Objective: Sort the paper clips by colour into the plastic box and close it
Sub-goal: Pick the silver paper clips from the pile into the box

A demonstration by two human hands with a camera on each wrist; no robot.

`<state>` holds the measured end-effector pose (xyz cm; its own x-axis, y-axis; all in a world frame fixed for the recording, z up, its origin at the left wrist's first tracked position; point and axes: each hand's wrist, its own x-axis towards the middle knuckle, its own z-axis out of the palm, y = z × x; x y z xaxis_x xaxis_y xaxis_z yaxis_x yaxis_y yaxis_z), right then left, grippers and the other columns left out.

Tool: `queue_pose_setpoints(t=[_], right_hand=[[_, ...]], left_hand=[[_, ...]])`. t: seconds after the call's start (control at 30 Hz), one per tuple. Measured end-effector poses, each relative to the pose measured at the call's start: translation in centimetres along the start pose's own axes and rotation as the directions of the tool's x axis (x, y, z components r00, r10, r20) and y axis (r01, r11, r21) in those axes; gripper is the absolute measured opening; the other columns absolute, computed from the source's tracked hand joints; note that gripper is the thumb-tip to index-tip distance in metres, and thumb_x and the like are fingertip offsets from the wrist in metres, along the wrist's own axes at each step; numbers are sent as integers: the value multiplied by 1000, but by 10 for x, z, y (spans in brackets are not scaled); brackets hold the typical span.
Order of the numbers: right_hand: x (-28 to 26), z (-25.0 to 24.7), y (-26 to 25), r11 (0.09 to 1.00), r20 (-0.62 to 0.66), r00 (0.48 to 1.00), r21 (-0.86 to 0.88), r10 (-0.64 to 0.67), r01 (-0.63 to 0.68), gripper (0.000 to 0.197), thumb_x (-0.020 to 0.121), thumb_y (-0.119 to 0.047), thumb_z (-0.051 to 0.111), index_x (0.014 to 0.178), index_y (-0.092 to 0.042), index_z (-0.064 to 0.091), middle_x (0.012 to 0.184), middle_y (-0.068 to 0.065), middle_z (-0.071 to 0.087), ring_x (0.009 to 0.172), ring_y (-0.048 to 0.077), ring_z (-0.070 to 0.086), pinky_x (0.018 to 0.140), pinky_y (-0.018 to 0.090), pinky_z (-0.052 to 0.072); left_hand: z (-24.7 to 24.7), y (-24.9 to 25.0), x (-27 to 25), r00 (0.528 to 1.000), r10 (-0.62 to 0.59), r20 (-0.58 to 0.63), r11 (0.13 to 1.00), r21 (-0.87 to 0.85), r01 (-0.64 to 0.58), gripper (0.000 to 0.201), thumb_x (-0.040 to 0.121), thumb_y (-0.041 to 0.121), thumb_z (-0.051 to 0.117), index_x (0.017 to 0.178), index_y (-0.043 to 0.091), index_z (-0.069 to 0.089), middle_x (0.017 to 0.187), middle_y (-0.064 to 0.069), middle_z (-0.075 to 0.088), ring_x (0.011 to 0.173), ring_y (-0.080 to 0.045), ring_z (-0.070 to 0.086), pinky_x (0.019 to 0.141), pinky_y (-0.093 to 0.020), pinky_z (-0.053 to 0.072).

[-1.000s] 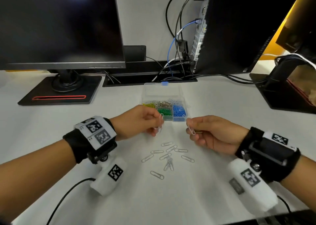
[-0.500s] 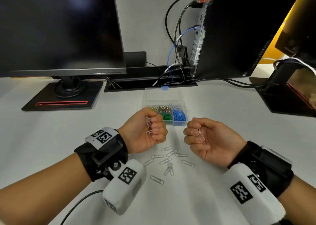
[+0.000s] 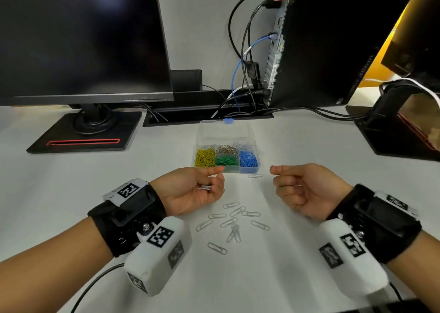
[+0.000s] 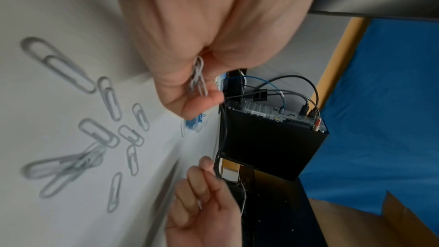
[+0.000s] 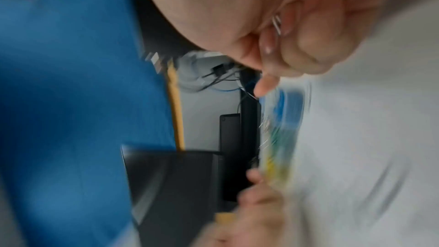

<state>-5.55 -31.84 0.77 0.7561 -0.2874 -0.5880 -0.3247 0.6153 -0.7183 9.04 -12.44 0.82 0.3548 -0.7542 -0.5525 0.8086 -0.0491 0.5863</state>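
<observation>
The clear plastic box [image 3: 258, 167] stands open ahead of my hands, its lid lying flat behind it. Its compartments hold yellow clips [image 3: 204, 157], silver clips [image 3: 226, 149], green clips [image 3: 226, 160] and blue clips [image 3: 248, 159]. My left hand [image 3: 202, 189] is turned palm up, fingers curled round a few white clips [image 4: 198, 77]. My right hand [image 3: 289, 189], also palm up, curls round a white clip [image 5: 276, 23]. Several white clips [image 3: 232, 220] lie loose on the table between my wrists. One more white clip [image 3: 255, 176] lies just before the box.
A monitor on a black stand [image 3: 83, 134] is at the back left. A black computer case [image 3: 333, 39] with cables [image 3: 245, 51] stands behind the box. Another monitor base [image 3: 390, 132] sits at the right. The white table [image 3: 71, 193] spreads around.
Both hands have turned palm up and moved apart. The box, half hidden behind them a second ago, now shows fully. A white clip now lies before the box.
</observation>
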Motion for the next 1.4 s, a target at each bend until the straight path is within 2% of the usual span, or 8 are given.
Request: queue_pose_setpoints(t=[0.2, 0.3, 0.47, 0.83, 0.93, 1.0, 1.13, 1.4], right_hand=[[8, 12, -13, 18, 171, 876, -980, -450, 200, 10, 92, -23, 56, 91, -25, 65, 90, -4, 62, 77, 6, 58, 66, 21, 43], [11, 16, -10, -296, 250, 892, -945, -376, 140, 16, 93, -33, 56, 108, -36, 58, 104, -4, 56, 94, 13, 50, 77, 26, 36], [13, 25, -9, -415, 245, 924, -903, -292, 108, 37, 95, -36, 53, 132, -35, 47, 121, 2, 51, 111, 22, 50, 85, 29, 39], [1, 34, -1, -351, 208, 947, -930, -243, 114, 25, 97, -29, 44, 97, -8, 56, 95, 9, 60, 84, 22, 57, 77, 35, 49], [-6, 29, -6, 426, 121, 976, -885, -180, 188, 27, 97, -19, 37, 71, -14, 41, 64, 3, 39, 52, 14, 33, 45, 21, 35], [-9, 20, -7, 937, 207, 978, -341, 0, 73, 22, 87, -18, 34, 66, -20, 31, 59, -4, 18, 49, 11, 13, 37, 20, 16], [-10, 2, 1, 868, 553, 832, 392, 42, -305, 26, 90, -23, 40, 66, -18, 34, 57, -6, 21, 48, 9, 20, 40, 24, 24], [-11, 5, 16, 820, 521, 853, 503, -36, -272, 23, 96, -12, 40, 74, -8, 47, 64, 1, 38, 46, 9, 23, 40, 23, 27]], left_hand=[[2, 7, -4, 990, 68, -126, 938, 346, -20, 16, 98, 9, 37, 100, 8, 52, 56, 3, 28, 39, -8, 19, 34, -17, 19], [6, 8, -10, 951, 296, -90, 475, 878, -64, 18, 99, 24, 48, 91, 12, 58, 51, 8, 28, 38, -8, 24, 36, -18, 23], [5, 8, -12, 925, 330, 186, -412, 910, -36, 20, 92, 37, 59, 108, 28, 52, 69, 12, 41, 59, -3, 40, 55, -21, 31], [8, 0, 4, 978, 158, 133, -595, 804, -13, 20, 100, 32, 41, 86, 17, 42, 80, 4, 44, 71, -14, 42, 65, -26, 36], [6, 1, 0, 958, 221, 183, -455, 888, -65, 25, 98, 24, 40, 74, 16, 37, 73, 2, 43, 63, -12, 37, 60, -26, 35], [9, 4, -5, 958, 254, 136, 40, 988, -151, 31, 96, 16, 40, 66, 16, 31, 63, 2, 34, 52, -11, 30, 49, -24, 29], [13, 8, -11, 976, 80, 204, 964, 234, -128, 24, 70, 13, 39, 69, 20, 17, 60, 2, 16, 43, -10, 21, 39, -19, 20], [19, 2, -8, 982, 121, 144, 891, -452, -44, 11, 73, 5, 34, 70, 15, 37, 62, 1, 32, 41, -14, 35, 38, -19, 34]])
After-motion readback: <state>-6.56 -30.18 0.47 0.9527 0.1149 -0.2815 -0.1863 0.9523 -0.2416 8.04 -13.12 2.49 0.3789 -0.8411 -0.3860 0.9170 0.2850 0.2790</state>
